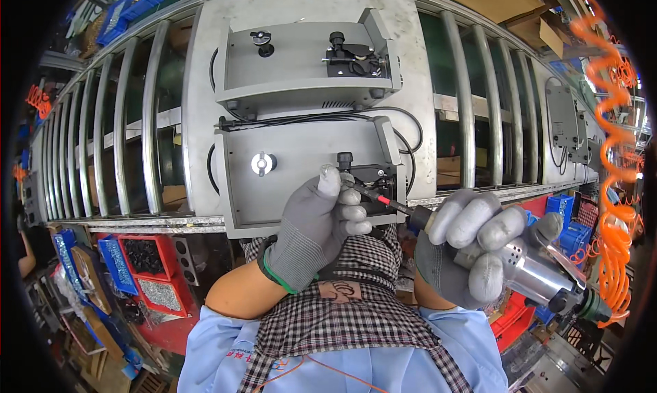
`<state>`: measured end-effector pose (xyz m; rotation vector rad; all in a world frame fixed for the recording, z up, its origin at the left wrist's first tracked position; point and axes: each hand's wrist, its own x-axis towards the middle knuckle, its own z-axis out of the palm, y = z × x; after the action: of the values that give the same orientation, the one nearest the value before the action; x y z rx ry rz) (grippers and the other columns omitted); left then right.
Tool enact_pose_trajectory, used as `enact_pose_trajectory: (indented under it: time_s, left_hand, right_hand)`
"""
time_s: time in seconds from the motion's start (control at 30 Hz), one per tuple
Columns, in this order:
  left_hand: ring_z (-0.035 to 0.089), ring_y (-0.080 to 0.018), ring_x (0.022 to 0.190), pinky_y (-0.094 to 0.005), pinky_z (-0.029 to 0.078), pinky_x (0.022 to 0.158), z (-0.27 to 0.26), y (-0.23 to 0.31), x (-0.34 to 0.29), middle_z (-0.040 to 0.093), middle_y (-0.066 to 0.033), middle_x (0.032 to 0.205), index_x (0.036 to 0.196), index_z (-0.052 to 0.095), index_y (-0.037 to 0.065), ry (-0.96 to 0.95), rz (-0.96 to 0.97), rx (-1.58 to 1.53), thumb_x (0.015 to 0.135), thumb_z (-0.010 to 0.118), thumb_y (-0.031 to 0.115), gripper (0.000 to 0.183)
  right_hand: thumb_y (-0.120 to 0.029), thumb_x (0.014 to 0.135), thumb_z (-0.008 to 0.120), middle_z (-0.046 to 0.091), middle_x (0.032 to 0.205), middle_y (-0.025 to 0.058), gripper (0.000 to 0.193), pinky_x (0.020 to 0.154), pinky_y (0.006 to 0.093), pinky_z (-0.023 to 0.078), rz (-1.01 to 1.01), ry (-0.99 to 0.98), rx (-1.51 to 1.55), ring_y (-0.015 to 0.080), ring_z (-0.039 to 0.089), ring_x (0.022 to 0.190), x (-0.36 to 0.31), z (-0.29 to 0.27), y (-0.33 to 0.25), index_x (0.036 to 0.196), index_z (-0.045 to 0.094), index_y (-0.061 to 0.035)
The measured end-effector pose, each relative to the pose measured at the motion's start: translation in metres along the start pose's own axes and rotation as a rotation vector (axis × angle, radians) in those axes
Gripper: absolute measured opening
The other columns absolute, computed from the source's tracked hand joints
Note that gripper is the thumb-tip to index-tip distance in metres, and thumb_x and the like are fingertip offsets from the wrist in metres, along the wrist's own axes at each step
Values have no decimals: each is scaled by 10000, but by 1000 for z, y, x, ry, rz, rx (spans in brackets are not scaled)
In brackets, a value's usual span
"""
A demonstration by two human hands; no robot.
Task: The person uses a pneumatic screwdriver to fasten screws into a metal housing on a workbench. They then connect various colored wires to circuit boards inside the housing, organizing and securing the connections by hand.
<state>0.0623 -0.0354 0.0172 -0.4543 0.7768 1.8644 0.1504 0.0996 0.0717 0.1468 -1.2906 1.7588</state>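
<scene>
Grey-gloved, the right hand [472,239] is closed round an air screwdriver [540,273], its fingers clamped on the body; the red-banded bit [387,201] is pointed leftward at the left hand [308,222]. There the thumb and fingers are curled near the bit's tip, but whether anything small is pinched between them cannot be told. The screwdriver's tip end is held above the near housing [301,141], beside its black wire-feed mechanism [375,174]. As judged, the bit is being lined up; a steady, straight approach is called for next. Counted out, two open grey metal housings are carried on one pale board [423,51] — the near one and the far housing [294,59] — set across one roller conveyor [152,119]. One wire-feed mechanism and one spool hub [263,163] are fitted in each. One orange coiled hose [602,112] is hung at the right.
</scene>
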Motion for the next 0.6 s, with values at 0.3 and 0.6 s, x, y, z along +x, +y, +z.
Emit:
enact_pose_trajectory:
  time_s: [0.3,0.6]
  left_hand:
    - [592,-108,628,-281,606,556,-2,-5,7,544,-10,750,990,519,25,6,-30,-23,942,512,449,427]
    - [595,-112,588,-283,600,544,3,-3,10,550,-7,705,973,520,41,14,-48,-12,932,527,456,418]
  right_hand:
    - [-167,798,752,591,866,85,303,556,375,578,126,110,-34,258,635,688,3,8,-4,955,567,14]
    - [-154,809,735,598,899,95,653,553,383,583,54,-33,-55,252,643,674,9,-2,0,1363,395,-99]
